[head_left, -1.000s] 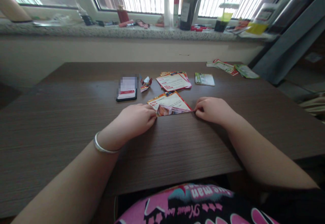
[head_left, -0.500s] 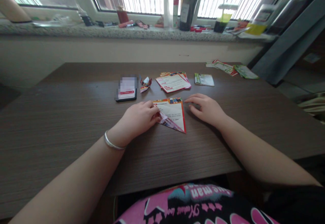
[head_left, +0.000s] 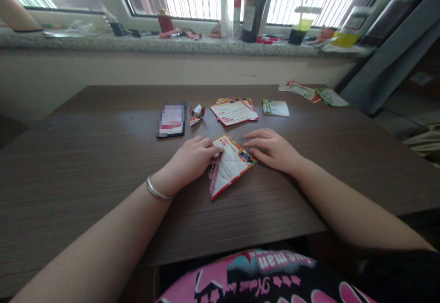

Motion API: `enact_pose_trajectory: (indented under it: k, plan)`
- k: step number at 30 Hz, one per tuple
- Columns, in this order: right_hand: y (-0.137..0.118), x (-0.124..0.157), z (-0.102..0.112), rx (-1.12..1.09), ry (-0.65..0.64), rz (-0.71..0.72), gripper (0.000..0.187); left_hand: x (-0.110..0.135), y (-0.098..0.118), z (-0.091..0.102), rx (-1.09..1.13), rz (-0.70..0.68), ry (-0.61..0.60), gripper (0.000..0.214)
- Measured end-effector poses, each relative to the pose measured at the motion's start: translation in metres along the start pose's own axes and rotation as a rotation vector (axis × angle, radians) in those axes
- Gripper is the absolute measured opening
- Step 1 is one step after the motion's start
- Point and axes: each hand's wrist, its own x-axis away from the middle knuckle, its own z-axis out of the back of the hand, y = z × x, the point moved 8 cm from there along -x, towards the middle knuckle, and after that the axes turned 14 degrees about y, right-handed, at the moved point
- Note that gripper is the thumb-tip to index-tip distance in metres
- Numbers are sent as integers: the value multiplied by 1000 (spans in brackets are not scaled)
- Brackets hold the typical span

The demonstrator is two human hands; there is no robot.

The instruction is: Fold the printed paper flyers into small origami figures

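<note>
A partly folded printed leaflet (head_left: 229,166), white with red edges, lies on the dark wooden table (head_left: 103,156) in front of me, its point aimed toward me. My left hand (head_left: 190,161) rests on the leaflet's left side, fingers curled and pinching its folded edge. To the leaflet's right, my right hand (head_left: 271,149) lies flat, fingers stretched out, their tips touching its upper right corner.
Behind the leaflet lie a phone (head_left: 171,120), a small folded paper piece (head_left: 197,113), a stack of red leaflets (head_left: 234,111), a green-white card (head_left: 276,107) and more leaflets (head_left: 314,93) at the far right. The windowsill (head_left: 165,42) holds bottles and clutter.
The leaflet has been turned clockwise on the table: its long point swung from the right, round to pointing toward me. My right hand let go of its corner and opened flat.
</note>
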Motion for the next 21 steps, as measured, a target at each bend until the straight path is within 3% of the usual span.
enact_pose_trajectory:
  k: [11, 21]
  plan:
    - [-1, 2, -4, -22, -52, 9, 25, 3, 3, 2, 130, -2, -71, 47]
    - [-3, 1, -6, -71, -76, 35, 25, 20, 0, -13, 112, 94, -288, 96]
